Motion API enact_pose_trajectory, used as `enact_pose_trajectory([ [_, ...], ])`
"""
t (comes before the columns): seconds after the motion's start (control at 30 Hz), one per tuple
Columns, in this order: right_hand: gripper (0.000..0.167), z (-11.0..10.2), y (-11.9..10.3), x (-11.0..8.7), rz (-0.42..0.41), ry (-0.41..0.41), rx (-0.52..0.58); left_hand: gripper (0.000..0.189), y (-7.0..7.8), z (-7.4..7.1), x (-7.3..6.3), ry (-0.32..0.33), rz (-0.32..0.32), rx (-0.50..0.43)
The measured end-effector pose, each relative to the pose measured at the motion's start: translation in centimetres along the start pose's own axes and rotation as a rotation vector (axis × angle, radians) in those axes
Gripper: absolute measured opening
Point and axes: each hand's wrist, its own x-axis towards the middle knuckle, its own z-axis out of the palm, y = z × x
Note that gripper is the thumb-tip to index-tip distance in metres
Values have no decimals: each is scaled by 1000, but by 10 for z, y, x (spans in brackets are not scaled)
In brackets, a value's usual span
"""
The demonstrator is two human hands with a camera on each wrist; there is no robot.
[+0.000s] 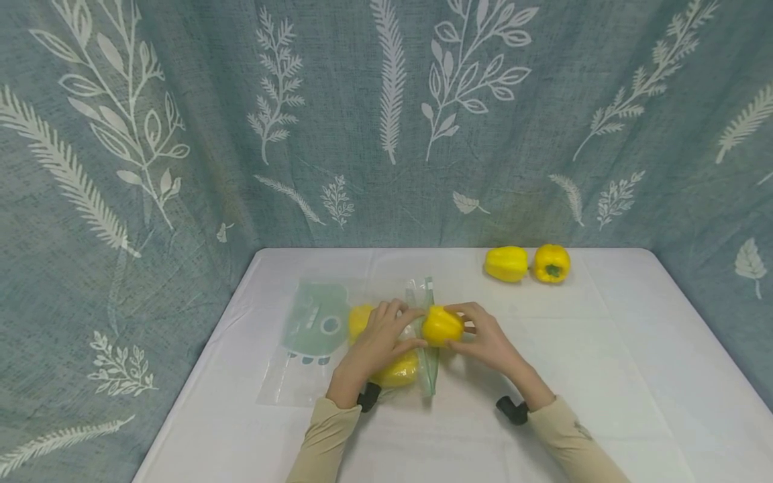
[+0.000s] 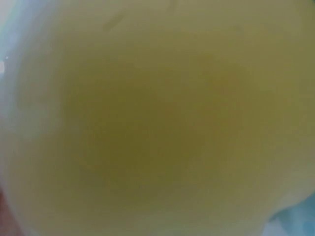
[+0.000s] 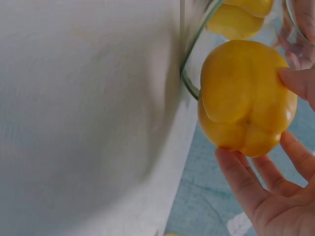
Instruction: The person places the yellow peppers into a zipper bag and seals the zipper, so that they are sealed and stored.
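My right hand [image 1: 486, 340] grips a yellow bell pepper [image 1: 443, 326] between thumb and fingers, at the mouth of a clear zip bag [image 1: 272, 386]. In the right wrist view, the pepper [image 3: 246, 98] shows its lobed end, with fingertips along its side and the bag's green-edged rim beside it. My left hand [image 1: 377, 342] lies over the bag, its thumb and fingers spread apart at the opening and holding the rim. Inside the bag are yellow peppers [image 1: 395, 371], partly hidden by that hand. Blurred yellow pepper [image 2: 157, 123] fills the left wrist view.
Two more yellow bell peppers, one on its side [image 1: 506, 263] and one with its green stem end forward [image 1: 551, 263], lie at the back right of the white-covered table [image 1: 574, 376]. A blue-green leaf-print curtain [image 1: 362, 121] hangs behind and along both sides.
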Motion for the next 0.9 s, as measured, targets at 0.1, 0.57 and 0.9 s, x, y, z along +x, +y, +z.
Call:
enact_pose_trajectory([
  [0.1,57,3,0,2,-12,-3,5,50,0,1,0,-1,2,2],
  [0.57,55,15,1,11,34,-23,0,49,-2,6,1,-5,21,3],
  [0.9,54,18,4,17,37,17,-21,51,-1,5,1,-12,18,6],
])
